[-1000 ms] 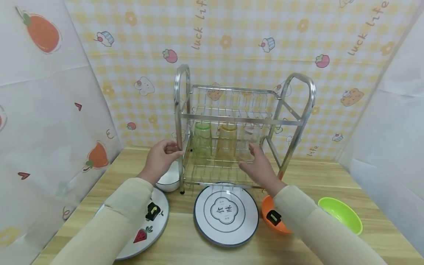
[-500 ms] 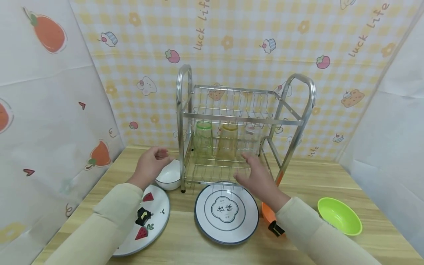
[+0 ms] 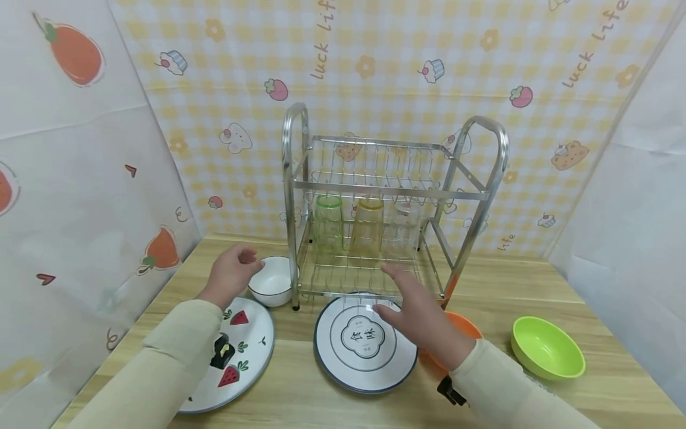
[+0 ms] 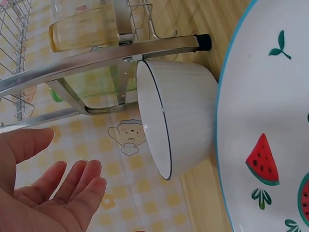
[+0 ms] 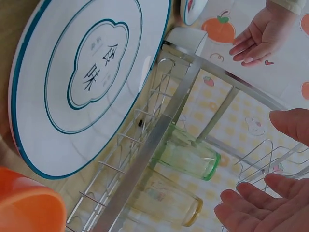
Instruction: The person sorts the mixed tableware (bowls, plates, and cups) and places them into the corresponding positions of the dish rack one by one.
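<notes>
My left hand [image 3: 227, 277] is in the air beside the white bowl [image 3: 271, 289], left of the metal dish rack [image 3: 391, 192]. Its fingers are loosely bent with nothing between them, as the left wrist view shows. My right hand [image 3: 423, 322] hovers over the right edge of a blue-rimmed plate [image 3: 343, 375], thumb and fingers apart and holding nothing. On the rack's lower tier stand a green glass [image 3: 329, 226], a yellow glass [image 3: 367, 229] and a clear glass [image 3: 404, 229]. Neither hand touches the rack.
A large plate with painted fruit [image 3: 259, 357] lies front left, partly under my left sleeve. An orange bowl [image 3: 465, 329] sits partly hidden behind my right hand and wrist. Farther right is a lime-green bowl [image 3: 546, 348]. Patterned cloth [image 3: 386, 77] hangs behind the rack.
My left hand has drawn away from the rack's left post, leftward and down. My right hand has come down and back from near the clear glass. The glasses stay in place.
</notes>
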The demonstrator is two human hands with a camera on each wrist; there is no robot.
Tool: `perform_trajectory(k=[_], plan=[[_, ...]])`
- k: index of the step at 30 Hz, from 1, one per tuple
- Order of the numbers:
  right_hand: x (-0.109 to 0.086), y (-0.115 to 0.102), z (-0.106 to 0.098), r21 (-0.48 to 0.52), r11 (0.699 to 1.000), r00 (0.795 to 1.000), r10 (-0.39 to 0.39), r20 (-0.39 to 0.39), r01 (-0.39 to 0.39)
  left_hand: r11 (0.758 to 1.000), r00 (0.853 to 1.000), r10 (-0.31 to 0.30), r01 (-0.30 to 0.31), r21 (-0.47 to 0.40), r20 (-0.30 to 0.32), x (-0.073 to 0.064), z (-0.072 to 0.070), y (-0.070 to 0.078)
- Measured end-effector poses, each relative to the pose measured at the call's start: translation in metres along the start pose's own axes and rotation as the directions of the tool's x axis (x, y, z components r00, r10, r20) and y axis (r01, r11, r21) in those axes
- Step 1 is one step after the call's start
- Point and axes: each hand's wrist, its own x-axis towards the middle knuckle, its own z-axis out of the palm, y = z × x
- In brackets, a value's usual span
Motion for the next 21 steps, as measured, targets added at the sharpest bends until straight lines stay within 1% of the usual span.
perform_trajectory(k=[3, 7, 11, 15, 21], plan=[[-0.004, 0.001, 0.002, 0.015, 1.0, 1.0, -0.002, 0.015, 0.002, 1.0, 1.0, -0.014, 0.015, 0.014, -0.009, 0.002, 0.001, -0.004], [-0.01, 0.002, 0.004, 0.026, 1.0, 1.0, -0.014, 0.024, 0.013, 0.998, 0.999, -0.05, 0.05, 0.026, -0.009, 0.004, 0.001, -0.008], [-0.017, 0.003, 0.006, -0.008, 0.999, 0.999, -0.04, 0.014, 0.04, 0.996, 0.997, -0.08, 0.08, 0.036, -0.005, 0.007, 0.0, -0.013], [-0.022, 0.004, 0.009, -0.042, 0.996, 0.997, -0.083, 0.003, 0.083, 0.993, 0.994, -0.108, 0.108, 0.047, 0.002, 0.012, 0.0, -0.019], [-0.028, 0.007, 0.013, -0.084, 0.987, 0.99, -0.14, -0.006, 0.139, 0.986, 0.991, -0.136, 0.135, 0.097, 0.002, 0.021, 0.0, -0.028]])
